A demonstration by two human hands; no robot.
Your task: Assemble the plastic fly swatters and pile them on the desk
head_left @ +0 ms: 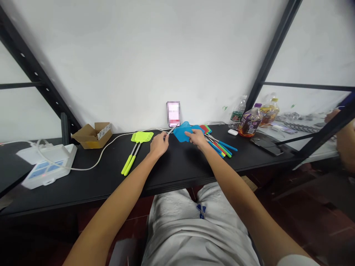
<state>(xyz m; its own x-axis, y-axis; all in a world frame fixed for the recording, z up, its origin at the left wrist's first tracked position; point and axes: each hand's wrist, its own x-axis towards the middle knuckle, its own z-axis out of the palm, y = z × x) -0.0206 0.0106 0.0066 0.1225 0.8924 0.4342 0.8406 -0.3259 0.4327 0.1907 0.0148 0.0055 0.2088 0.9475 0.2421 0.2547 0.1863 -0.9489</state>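
Note:
My left hand (159, 144) is closed around the thin metal rod (171, 131) of a blue fly swatter (183, 132) on the black table (172, 168). My right hand (197, 139) rests on the blue swatter head, its fingers curled over the edge. Beneath and right of it lies a pile of swatters (219, 146) with red, green and blue handles. Two yellow-green swatters (136, 147) lie to the left of my left hand.
A phone (173, 113) leans on the wall behind the swatters. A cardboard box (93, 135) and a white power strip (48, 166) with cable sit left. Drink bottles (251, 122), an earbud case (232, 132) and a dark phone (266, 145) stand right. Another person's arm (345, 144) shows at far right.

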